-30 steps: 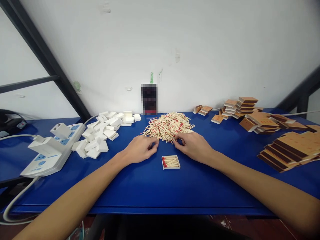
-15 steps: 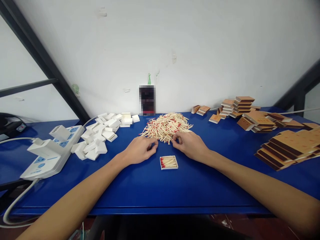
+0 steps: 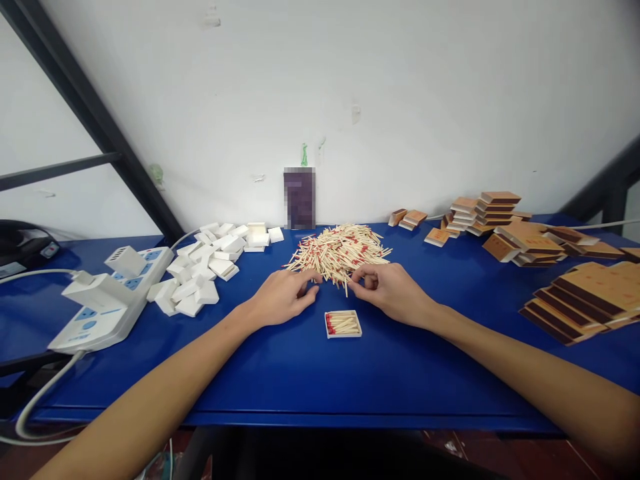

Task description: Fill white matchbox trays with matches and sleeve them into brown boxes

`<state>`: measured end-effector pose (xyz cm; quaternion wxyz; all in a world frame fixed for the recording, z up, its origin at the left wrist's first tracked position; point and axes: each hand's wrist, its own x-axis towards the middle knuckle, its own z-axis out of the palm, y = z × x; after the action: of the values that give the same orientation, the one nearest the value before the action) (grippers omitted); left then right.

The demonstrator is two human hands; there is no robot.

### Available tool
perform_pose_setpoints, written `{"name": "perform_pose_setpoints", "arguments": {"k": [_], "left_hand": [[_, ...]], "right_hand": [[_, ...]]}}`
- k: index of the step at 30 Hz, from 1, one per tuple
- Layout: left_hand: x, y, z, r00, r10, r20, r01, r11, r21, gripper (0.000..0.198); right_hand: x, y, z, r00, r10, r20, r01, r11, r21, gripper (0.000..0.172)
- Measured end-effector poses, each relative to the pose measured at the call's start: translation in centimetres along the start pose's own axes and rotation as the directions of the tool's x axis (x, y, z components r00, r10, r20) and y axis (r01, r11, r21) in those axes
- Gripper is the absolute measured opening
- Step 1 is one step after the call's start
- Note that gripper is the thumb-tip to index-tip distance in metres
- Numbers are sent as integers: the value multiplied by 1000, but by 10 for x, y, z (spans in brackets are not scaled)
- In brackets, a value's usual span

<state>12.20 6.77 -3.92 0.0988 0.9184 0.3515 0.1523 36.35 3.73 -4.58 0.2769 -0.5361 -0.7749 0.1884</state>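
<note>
A loose heap of red-tipped matches (image 3: 340,250) lies at the back middle of the blue table. My left hand (image 3: 285,297) is at the heap's front left edge, its thumb and forefinger a little apart with nothing visible between them. At the front right edge, my right hand (image 3: 393,293) has thumb and forefinger pinched at a match (image 3: 346,288) that sticks out of the heap. Between my hands and nearer to me sits a white matchbox tray (image 3: 343,335), holding a layer of matches with their red heads to the left.
White matchbox trays (image 3: 200,267) are piled at the left, beside a power strip (image 3: 120,307) with plugs and cables. Matchbox sleeves (image 3: 590,293) are stacked along the right. A pixelated dark panel (image 3: 300,198) stands against the wall (image 3: 400,100).
The view has shifted slightly, so things sit a little further right. My left thumb and forefinger have parted somewhat. My right fingertips have drawn slightly back at the heap's edge, where a match now protrudes.
</note>
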Motion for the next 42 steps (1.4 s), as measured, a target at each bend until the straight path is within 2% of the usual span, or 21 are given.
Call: {"name": "perform_pose_setpoints", "arguments": {"k": [4, 8, 12, 15, 19, 23, 31, 37, 42], "left_hand": [[0, -1, 2, 999, 4, -48, -6, 1000, -28, 19], [0, 1, 3, 993, 7, -122, -16, 997, -76, 21], [0, 4, 4, 993, 5, -115, -18, 994, -106, 19], [-1, 5, 4, 993, -2, -120, -14, 991, -133, 26], [-1, 9, 5, 985, 97, -144, -117, 984, -138, 38], [2, 16, 8, 977, 148, -153, -178, 963, -203, 37], [9, 23, 11, 983, 46, -176, -124, 877, -464, 26], [10, 24, 14, 986, -6, -165, -72, 885, -460, 22], [10, 24, 12, 987, -22, -160, -59, 874, -482, 20]], "right_hand": [[0, -2, 5, 999, -39, 19, 37, 996, 82, 26], [0, -3, 8, 997, -81, 14, 80, 995, 57, 23], [-1, 0, 7, 993, -114, 14, 114, 993, 10, 20], [-1, 2, 7, 988, -149, 41, 151, 988, -25, 18], [-2, 3, 9, 973, -225, 58, 229, 972, -60, 17], [-3, 2, 11, 952, -303, 41, 306, 947, -97, 13], [-5, 0, 11, 945, -327, 0, 326, 943, -75, 12], [-5, -1, 9, 960, -280, 18, 281, 958, -60, 13], [-3, -3, 9, 921, -390, -28, 388, 920, -56, 16]]}}
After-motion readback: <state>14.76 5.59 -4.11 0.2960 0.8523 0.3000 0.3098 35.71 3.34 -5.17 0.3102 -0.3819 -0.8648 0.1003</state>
